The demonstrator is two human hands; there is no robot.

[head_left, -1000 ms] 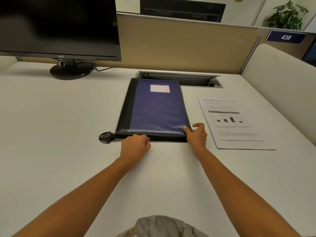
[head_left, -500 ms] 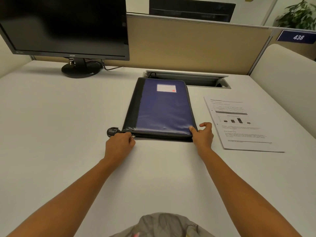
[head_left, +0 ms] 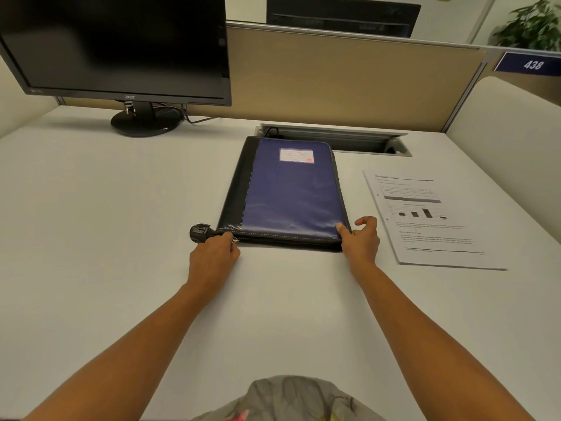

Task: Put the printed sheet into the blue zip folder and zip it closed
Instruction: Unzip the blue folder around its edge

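The blue zip folder [head_left: 291, 192] with a black spine strip and a white label lies flat on the white desk [head_left: 106, 223]. My left hand [head_left: 214, 256] pinches the metal zip pull [head_left: 235, 240] at the folder's near left corner, beside a black tab [head_left: 199, 233] sticking out. My right hand [head_left: 361, 241] grips the folder's near right corner, thumb on top. The printed sheet [head_left: 425, 220], with a table and a bar chart, lies flat on the desk right of the folder, just past my right hand.
A black monitor [head_left: 121, 47] on a round stand sits at the back left. An open cable tray [head_left: 334, 139] is set into the desk behind the folder. Beige partitions close the back and right side.
My left hand has slid left along the folder's near edge with the zip pull, from about a third of the way across to the left corner. The right hand stays at the right corner.
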